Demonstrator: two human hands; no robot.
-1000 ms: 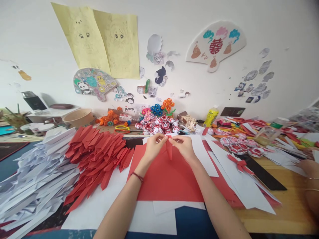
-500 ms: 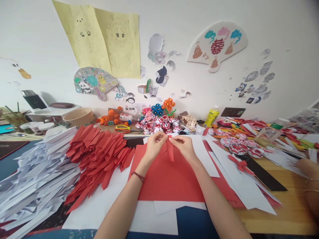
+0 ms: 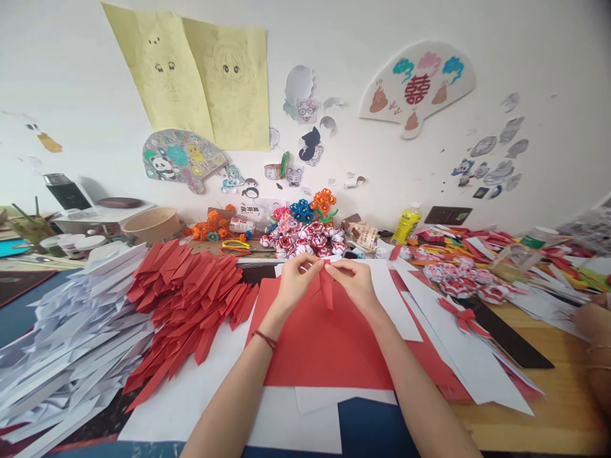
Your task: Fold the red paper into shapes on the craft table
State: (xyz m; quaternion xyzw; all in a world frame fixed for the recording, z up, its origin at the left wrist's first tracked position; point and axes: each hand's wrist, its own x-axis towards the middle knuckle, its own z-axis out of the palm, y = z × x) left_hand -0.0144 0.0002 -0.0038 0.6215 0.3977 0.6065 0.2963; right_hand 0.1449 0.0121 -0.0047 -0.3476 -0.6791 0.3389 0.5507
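Note:
Between my two hands is a narrow folded red paper strip (image 3: 327,289), its lower end hanging down. My left hand (image 3: 300,278) pinches its upper end from the left, thumb against fingertips. From the right, my right hand (image 3: 352,280) pinches the same end, thumb and forefinger pressed together. Both hands are above a large red paper sheet (image 3: 329,356) lying on white sheets. Left of it lies a heap of folded red strips (image 3: 191,292), beside a heap of folded white strips (image 3: 81,337). The exact fold under my fingertips is hidden.
Behind my hands are red-and-white paper flowers (image 3: 310,240) and yellow-handled scissors (image 3: 235,244). A red paper bow (image 3: 464,315) lies on white paper (image 3: 458,346) at right, by a dark flat strip (image 3: 510,334). Another person's hand (image 3: 592,318) is at the right edge.
My hands keep nearly the same pinch on the red strip. The view has shifted very slightly. At the right edge, the other person's hand has moved a little.

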